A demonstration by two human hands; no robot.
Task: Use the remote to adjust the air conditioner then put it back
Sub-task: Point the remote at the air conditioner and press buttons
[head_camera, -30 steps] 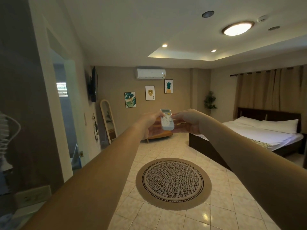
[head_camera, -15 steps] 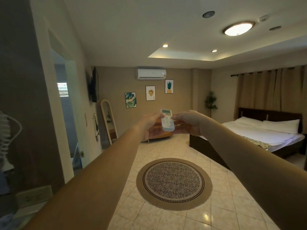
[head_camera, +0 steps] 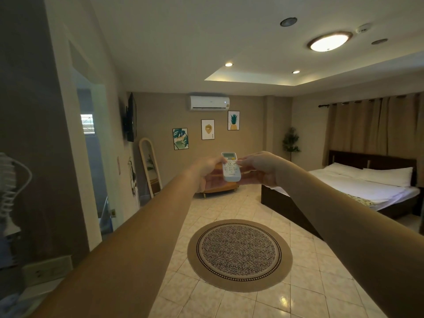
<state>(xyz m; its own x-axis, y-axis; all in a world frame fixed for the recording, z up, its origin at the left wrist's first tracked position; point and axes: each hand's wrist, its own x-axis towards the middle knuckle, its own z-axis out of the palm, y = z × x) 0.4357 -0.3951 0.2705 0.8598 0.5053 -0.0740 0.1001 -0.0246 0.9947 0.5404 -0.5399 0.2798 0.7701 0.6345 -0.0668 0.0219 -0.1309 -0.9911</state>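
Observation:
A white remote (head_camera: 230, 169) with a small display on top is held out at arm's length, pointing toward the far wall. My left hand (head_camera: 207, 173) grips it from the left and below. My right hand (head_camera: 258, 167) comes in from the right, its thumb and fingertips touching the buttons. The white air conditioner (head_camera: 209, 103) hangs high on the far wall, above the remote; whether its flap stands open I cannot make out.
A round patterned rug (head_camera: 239, 254) lies on the tiled floor. A bed (head_camera: 367, 187) fills the right side. An orange sofa (head_camera: 220, 187) sits behind my hands. A leaning mirror (head_camera: 150, 167), a wall TV (head_camera: 131, 117) and a doorway (head_camera: 91, 161) line the left.
My hands and the remote stay almost still; my right hand's fingers have shifted slightly on the buttons.

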